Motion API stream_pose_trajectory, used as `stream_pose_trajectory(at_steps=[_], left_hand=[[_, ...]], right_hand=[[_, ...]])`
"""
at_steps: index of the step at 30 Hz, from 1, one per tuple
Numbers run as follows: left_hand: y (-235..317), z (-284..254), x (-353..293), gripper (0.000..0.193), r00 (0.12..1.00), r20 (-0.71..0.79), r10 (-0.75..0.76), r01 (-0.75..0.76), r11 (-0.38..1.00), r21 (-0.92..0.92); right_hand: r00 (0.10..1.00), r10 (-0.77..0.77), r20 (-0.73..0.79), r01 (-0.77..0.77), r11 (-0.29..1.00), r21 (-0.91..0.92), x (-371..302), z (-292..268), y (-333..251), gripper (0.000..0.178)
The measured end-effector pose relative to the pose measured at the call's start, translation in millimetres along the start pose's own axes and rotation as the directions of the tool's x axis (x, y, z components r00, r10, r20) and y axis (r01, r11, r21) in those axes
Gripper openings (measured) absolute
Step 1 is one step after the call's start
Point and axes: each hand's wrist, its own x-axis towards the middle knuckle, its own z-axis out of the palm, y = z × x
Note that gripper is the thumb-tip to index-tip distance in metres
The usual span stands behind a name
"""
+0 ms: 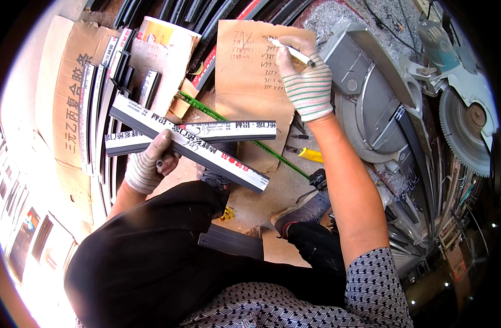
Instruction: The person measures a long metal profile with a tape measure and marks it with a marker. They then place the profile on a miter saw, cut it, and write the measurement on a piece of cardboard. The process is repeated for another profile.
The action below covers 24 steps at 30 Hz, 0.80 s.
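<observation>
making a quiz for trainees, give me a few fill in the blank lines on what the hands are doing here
1. The right hand holds a white ____ against the cardboard sheet.
2. The left hand grips ____ metal bars.
3. Both hands wear knit ____.
4. The saw blade lies on the person's ____ side.

Missing words: marker; two; gloves; right
</observation>
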Motion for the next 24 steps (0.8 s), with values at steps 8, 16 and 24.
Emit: stream_pose_trajectory(at_steps=[8,16,24], left_hand=[[1,4,0,0.045,1.000,0.014,-0.008,0.008,1.000,0.010],[3,8,0,0.038,0.999,-0.005,-0.036,0.036,0.999,-0.027],[-1,8,-1,0.042,0.999,-0.007,-0.050,0.050,0.999,0.006]], right_hand=[[0.996,-0.091,-0.008,0.090,0.993,-0.076,4,1,7,0.015],[0.997,-0.081,-0.006,0.081,0.994,-0.070,3,1,8,0.016],[0.999,-0.014,-0.029,0.011,0.997,-0.074,3,2,11,0.017]])
